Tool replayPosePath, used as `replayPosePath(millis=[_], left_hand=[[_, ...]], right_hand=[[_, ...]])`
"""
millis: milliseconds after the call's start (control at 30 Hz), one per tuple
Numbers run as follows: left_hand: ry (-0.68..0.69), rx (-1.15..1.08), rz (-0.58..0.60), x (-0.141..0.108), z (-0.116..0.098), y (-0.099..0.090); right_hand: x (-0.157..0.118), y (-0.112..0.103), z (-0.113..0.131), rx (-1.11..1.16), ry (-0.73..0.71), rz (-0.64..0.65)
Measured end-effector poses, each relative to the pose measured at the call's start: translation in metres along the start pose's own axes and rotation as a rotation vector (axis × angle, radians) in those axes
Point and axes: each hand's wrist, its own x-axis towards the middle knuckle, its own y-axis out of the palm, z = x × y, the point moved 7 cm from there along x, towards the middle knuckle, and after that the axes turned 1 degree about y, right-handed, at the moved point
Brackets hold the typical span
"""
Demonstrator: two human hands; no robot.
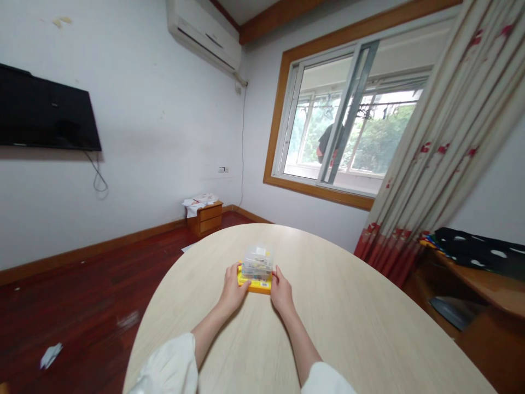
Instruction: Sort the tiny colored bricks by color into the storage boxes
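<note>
Head view: a pale, curved worktop stands over a dark red floor, with a window and flowered curtain beyond. Mid-worktop lies a yellow box; a clear container on it hides most of its top. Left hand and right hand grip the box's 2 sides, fingers closed on it. Papers cover a small cabinet near the corner. Print on the box is too small to read
</note>
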Motion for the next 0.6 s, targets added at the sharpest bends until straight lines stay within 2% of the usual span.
replayPosePath(millis=[200,300,367,433,500,600], left_hand=[[-0.033,-0.028,-0.025,0.006,0.004,-0.002],[-0.038,-0.040,-0.022,0.007,0.002,-0.003],[-0.051,-0.036,-0.006,0.006,0.000,-0.004],[-0.073,-0.028,0.024,0.005,-0.003,-0.004],[-0.088,-0.025,0.041,0.005,-0.006,-0.004],[-0.104,-0.035,0.048,0.005,-0.006,-0.004]], right_hand=[[0.012,0.008,-0.007,0.030,0.047,-0.008],[0.016,-0.003,-0.002,0.069,0.075,-0.101],[0.020,-0.016,0.016,0.108,-0.009,-0.202],[0.024,-0.024,0.044,0.110,-0.217,-0.229],[0.027,-0.018,0.070,0.001,-0.407,-0.133],[0.032,0.002,0.084,-0.158,-0.513,0.051]])
